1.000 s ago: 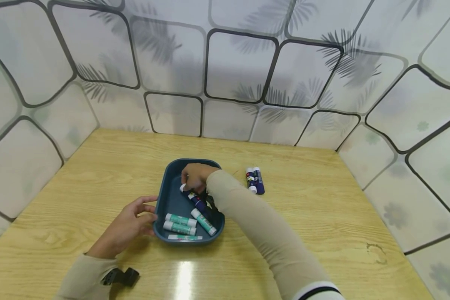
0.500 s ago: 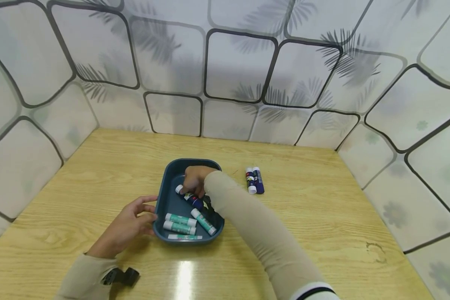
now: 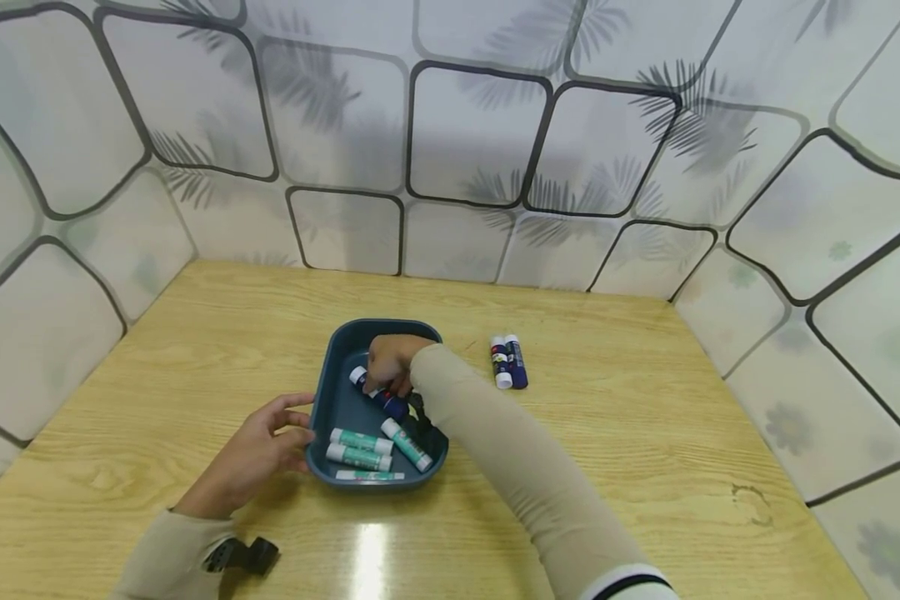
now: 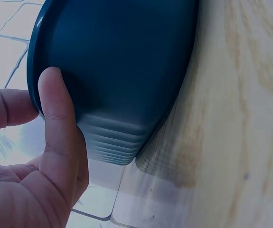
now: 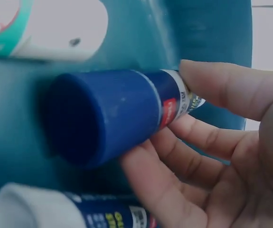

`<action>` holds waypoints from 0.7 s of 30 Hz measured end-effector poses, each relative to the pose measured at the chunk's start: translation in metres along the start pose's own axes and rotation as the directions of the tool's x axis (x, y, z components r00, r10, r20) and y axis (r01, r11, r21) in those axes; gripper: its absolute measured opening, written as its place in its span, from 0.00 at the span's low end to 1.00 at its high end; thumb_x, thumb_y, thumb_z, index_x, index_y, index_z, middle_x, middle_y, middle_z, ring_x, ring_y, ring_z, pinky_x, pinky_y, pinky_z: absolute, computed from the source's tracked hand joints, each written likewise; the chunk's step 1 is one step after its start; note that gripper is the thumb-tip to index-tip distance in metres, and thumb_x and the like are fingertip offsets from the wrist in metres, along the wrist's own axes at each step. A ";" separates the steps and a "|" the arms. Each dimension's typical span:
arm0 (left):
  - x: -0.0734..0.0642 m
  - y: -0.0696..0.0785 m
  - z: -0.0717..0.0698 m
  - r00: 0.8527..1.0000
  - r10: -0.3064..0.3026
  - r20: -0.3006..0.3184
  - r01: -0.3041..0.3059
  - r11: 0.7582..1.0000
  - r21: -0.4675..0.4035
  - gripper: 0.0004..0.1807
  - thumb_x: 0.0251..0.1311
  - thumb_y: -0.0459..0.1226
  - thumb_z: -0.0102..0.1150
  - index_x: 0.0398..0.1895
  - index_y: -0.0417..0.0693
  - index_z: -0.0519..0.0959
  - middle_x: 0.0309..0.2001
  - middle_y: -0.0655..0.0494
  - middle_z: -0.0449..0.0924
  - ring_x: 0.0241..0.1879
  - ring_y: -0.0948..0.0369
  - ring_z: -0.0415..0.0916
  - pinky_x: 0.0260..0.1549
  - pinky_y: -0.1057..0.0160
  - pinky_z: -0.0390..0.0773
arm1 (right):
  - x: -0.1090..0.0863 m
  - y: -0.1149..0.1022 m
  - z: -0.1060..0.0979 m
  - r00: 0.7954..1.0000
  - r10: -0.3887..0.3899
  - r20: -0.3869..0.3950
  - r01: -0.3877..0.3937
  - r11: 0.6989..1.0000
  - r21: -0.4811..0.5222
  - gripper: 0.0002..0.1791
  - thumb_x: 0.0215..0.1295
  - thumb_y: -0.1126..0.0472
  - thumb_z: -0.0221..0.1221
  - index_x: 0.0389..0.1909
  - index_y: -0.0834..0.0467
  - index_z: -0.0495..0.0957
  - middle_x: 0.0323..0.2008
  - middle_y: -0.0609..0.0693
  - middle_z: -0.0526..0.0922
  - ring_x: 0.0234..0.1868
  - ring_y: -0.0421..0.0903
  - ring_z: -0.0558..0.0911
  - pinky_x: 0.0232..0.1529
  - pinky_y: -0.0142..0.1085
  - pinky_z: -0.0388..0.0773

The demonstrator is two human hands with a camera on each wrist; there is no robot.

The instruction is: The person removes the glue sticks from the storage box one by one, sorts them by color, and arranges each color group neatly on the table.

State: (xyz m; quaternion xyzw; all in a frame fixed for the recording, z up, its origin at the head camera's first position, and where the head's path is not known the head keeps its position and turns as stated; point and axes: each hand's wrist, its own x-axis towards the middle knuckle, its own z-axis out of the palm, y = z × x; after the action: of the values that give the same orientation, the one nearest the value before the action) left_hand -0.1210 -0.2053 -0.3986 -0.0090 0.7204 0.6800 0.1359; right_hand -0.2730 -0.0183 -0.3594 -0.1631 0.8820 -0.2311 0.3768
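Observation:
My right hand (image 3: 390,364) reaches into a dark blue tray (image 3: 321,400). Its thumb and fingers grip a navy glue stick (image 5: 122,109), blue base towards the wrist camera. In the head view this glue stick's white end points to the far left. Another navy glue stick (image 5: 103,211) with a white end lies just below it in the right wrist view. My left hand (image 3: 266,446) is at the tray's left side, relaxed fingers touching the rim; in the left wrist view its thumb (image 4: 58,114) rests on the outer wall. Several green-and-white glue sticks (image 3: 363,458) lie in the tray's near part.
Two navy glue sticks (image 3: 508,362) lie side by side on the wooden table (image 3: 615,433), right of the tray. Patterned cloth walls (image 3: 352,229) enclose the table at the back and sides. My right forearm (image 3: 525,467) crosses over the tray's right edge.
My right hand has shifted slightly towards me inside the tray, and the held glue stick has turned and moved a little left. My left hand stays put.

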 end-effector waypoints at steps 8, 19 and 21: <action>-0.001 0.001 0.002 1.000 0.004 -0.010 -0.004 1.000 -0.013 0.31 0.63 0.25 0.47 0.70 0.34 0.56 0.49 0.37 0.64 0.33 0.53 0.77 0.30 0.55 0.83 | -0.006 0.001 -0.008 0.996 -0.046 -0.071 0.046 0.999 0.003 0.15 0.63 0.58 0.64 0.17 0.56 0.75 0.29 0.49 0.80 0.29 0.45 0.81 0.30 0.36 0.83; -0.001 0.000 0.002 0.999 0.026 -0.020 -0.027 0.999 -0.018 0.31 0.62 0.23 0.47 0.70 0.32 0.57 0.47 0.39 0.64 0.31 0.55 0.76 0.29 0.56 0.83 | -0.021 0.006 -0.026 0.982 -0.147 -0.120 0.175 0.948 0.267 0.05 0.66 0.61 0.61 0.35 0.60 0.78 0.35 0.51 0.77 0.34 0.47 0.80 0.34 0.39 0.83; -0.001 -0.001 0.003 1.000 0.024 -0.020 -0.025 0.999 -0.025 0.31 0.62 0.23 0.47 0.70 0.32 0.56 0.47 0.39 0.65 0.31 0.56 0.76 0.29 0.56 0.83 | -0.023 0.009 -0.029 0.978 -0.157 -0.136 0.194 0.922 0.335 0.06 0.66 0.64 0.59 0.40 0.63 0.77 0.35 0.52 0.76 0.33 0.47 0.79 0.35 0.40 0.83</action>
State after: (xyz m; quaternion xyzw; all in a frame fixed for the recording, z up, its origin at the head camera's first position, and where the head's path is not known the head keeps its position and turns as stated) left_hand -0.1197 -0.2025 -0.3992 -0.0085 0.7132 0.6904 0.1205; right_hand -0.2796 0.0078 -0.3327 -0.1600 0.8281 -0.4239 0.3301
